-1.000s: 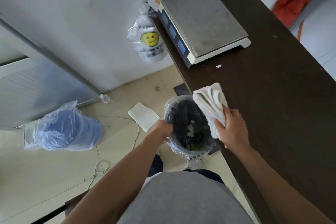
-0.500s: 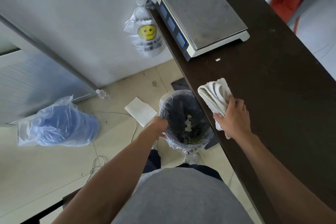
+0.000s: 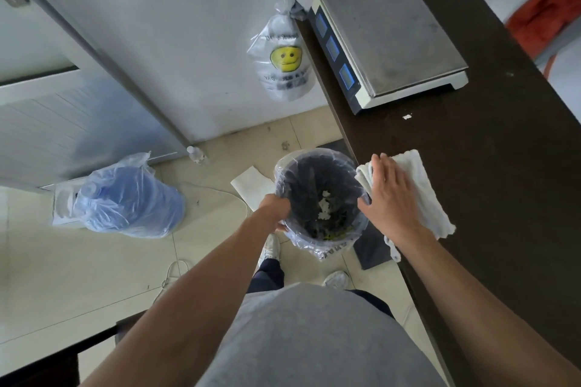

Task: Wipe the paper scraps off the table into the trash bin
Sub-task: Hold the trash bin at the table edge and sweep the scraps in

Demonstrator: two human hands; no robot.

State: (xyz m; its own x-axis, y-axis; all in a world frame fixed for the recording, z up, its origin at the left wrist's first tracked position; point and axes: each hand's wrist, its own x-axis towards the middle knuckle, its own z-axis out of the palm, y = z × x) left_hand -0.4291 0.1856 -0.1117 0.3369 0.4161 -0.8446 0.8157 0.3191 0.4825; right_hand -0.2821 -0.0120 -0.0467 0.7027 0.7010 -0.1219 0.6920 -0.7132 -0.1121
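dark table (image 3: 503,185); right hand (image 3: 390,198) spread flat on cloth (image 3: 423,188); left hand (image 3: 275,206) grips trash bin (image 3: 317,154) rim

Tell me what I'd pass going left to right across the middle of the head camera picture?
Blue plastic bag → little bottle → white paper on the floor → left hand → trash bin → right hand → dark table.

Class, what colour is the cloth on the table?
The cloth is white; the head view shows it best.
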